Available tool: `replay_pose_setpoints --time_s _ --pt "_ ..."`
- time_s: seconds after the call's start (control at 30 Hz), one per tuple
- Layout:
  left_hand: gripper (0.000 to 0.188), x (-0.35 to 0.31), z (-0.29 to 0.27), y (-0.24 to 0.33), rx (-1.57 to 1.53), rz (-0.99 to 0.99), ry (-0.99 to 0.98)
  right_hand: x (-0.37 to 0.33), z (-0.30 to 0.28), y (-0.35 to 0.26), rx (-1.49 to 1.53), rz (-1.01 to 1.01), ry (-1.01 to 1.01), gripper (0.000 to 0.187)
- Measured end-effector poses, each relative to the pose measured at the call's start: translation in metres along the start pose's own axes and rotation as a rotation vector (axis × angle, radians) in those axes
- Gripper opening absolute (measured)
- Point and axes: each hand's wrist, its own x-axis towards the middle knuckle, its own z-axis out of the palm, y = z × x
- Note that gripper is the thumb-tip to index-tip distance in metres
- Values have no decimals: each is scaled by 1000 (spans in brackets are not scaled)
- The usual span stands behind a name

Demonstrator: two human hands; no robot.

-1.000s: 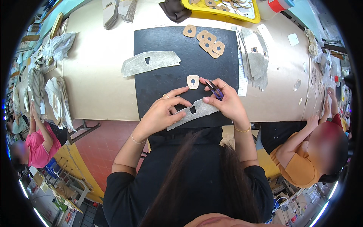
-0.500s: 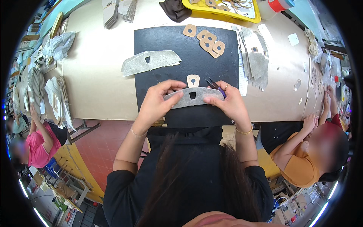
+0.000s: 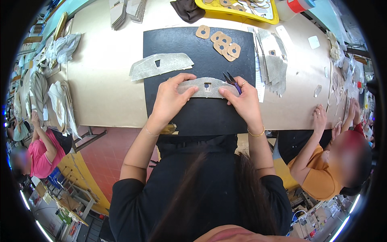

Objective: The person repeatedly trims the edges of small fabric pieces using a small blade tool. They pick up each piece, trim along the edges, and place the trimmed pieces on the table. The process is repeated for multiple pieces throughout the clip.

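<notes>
My left hand (image 3: 174,96) pinches the left end of a silvery grey curved panel (image 3: 192,93), thumb on top. At the panel's right end, my right hand (image 3: 244,100) grips it the same way. That hand also keeps a small pointed tool (image 3: 232,80) with a purple handle and two dark tips, tucked by the fingers. Through the panel's small window shows part of a cream piece with a dark keyhole-shaped cutout (image 3: 207,86); the rest of that piece is covered. Everything here sits over a black mat (image 3: 201,117).
Grey panels (image 3: 163,68) lie at the mat's left edge. Several tan tags with keyhole cutouts (image 3: 222,43) lie toward its far right. A fanned stack of grey panels (image 3: 272,60) is farther right. A yellow tray (image 3: 242,16) stands behind. Co-workers sit on both sides.
Both hands have moved the grey panel slightly away from me, over the cream piece, which now shows only through the window. The right-hand co-worker's hand has shifted on the table.
</notes>
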Motion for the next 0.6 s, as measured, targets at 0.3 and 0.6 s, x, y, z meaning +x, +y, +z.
replay_pose_setpoints --time_s 0.3,0.6 --pt "29 0 4 -5 102 90 17 4 -1 -1 -107 -7 -12 24" --pt "30 -1 4 -2 117 75 32 6 0 5 -188 -111 14 26"
